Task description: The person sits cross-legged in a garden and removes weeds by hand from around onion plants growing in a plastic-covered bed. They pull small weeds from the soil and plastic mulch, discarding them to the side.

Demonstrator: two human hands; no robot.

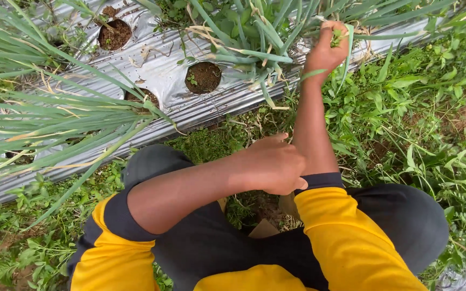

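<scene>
At the upper right of the frame, a small tuft of green weed leaves [337, 36] is gripped in the right hand [327, 49], fingers closed around it, beside long green onion stalks [254, 32]. The left hand [276, 164], fingers curled shut, is held empty at centre.

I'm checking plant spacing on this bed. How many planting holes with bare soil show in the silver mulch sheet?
3: one hole at upper left, one hole mid-sheet, one partly under leaves just below-left of it. Others may be hidden under the onion leaves.

Mulch sheet [157, 70]: silver, ridged
Soil holes [203, 76]: dark brown
Onion leaves [55, 116]: green, some yellowed
Sleeves [346, 237]: yellow, black cuffs
Trousers [405, 215]: dark grey
</scene>
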